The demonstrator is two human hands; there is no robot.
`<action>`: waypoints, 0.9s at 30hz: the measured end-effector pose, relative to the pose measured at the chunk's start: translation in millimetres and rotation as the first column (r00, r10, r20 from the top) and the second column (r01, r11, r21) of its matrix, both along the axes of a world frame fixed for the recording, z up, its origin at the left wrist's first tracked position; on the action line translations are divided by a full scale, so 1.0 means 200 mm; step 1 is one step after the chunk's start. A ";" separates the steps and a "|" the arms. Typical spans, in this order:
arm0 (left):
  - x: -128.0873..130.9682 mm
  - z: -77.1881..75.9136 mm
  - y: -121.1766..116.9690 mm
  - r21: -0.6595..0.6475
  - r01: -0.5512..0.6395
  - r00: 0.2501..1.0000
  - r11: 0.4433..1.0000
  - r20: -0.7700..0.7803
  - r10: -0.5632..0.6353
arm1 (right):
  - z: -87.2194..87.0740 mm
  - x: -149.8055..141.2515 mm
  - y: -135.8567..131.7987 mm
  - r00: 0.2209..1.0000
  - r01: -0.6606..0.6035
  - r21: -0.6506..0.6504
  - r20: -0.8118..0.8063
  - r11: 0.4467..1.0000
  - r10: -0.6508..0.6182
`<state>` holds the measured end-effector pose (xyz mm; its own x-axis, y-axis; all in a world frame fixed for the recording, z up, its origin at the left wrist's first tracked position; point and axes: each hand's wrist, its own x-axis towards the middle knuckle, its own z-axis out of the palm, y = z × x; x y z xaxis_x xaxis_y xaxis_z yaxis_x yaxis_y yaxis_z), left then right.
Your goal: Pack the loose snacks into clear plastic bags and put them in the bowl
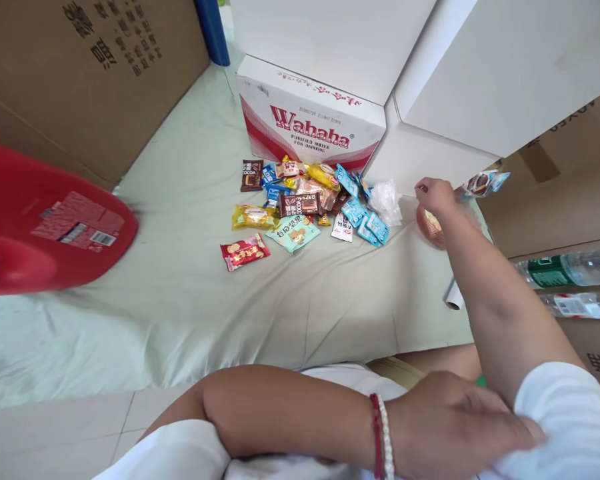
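Note:
My right hand (pixel 435 195) reaches out beside the white cartons, its fingers curled closed; whatever they hold, if anything, is hidden. Just below it sits a round reddish-brown object (pixel 429 230), partly covered by my forearm. A crumpled clear plastic wrapper (pixel 385 202) lies to its left. My left hand (pixel 455 427) crosses my lap and rests against my right white sleeve (pixel 563 417), its fingers blurred. Wrapped snacks (pixel 300 203) form a pile on the pale green cloth, including a red packet (pixel 245 252), a mint-green packet (pixel 293 233) and blue sachets (pixel 354 211).
A Wahaha water carton (pixel 313 123) stands behind the snacks. On the left are a large red plastic container (pixel 55 220) and a brown cardboard box (pixel 80 80). Plastic bottles (pixel 575 268) and a white tube (pixel 454 295) lie at right. A shiny packet (pixel 484 182) is behind my right wrist.

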<state>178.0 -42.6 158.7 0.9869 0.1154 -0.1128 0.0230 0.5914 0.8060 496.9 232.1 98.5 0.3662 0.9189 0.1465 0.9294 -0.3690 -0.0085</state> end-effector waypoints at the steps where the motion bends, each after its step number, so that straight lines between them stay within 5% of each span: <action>1: -0.02 0.01 0.01 0.044 -0.014 1.000 0.999 0.009 0.013 | -0.03 -0.02 0.02 0.999 -0.039 -0.015 -0.027 0.999 0.038; 7: -0.10 0.06 0.09 0.234 -0.239 0.960 0.942 -0.088 0.265 | -0.20 -0.11 0.10 0.979 -0.065 0.040 -0.193 0.997 0.072; 13: -0.11 0.02 0.08 0.264 -0.061 0.998 0.962 0.003 0.062 | -0.21 -0.10 0.11 0.970 -0.033 0.120 -0.237 0.992 0.061; 17: -0.11 -0.01 0.04 0.384 0.019 0.990 0.923 0.122 -0.071 | -0.20 -0.10 0.11 0.962 -0.039 0.216 -0.256 0.976 0.095; 22: -0.10 0.03 0.05 0.420 -0.227 0.970 0.878 0.014 0.244 | -0.23 -0.17 0.11 0.945 -0.024 0.144 -0.319 0.989 0.070; 27: -0.09 0.03 0.08 0.463 -0.345 0.930 0.816 0.052 0.364 | -0.28 -0.20 0.10 0.937 -0.016 0.130 -0.344 0.991 0.060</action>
<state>160.8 -26.8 164.5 0.8638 0.5038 0.0048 -0.0809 0.1294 0.9883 456.4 253.0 42.9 0.3792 0.9162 0.1295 0.8741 -0.3087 -0.3750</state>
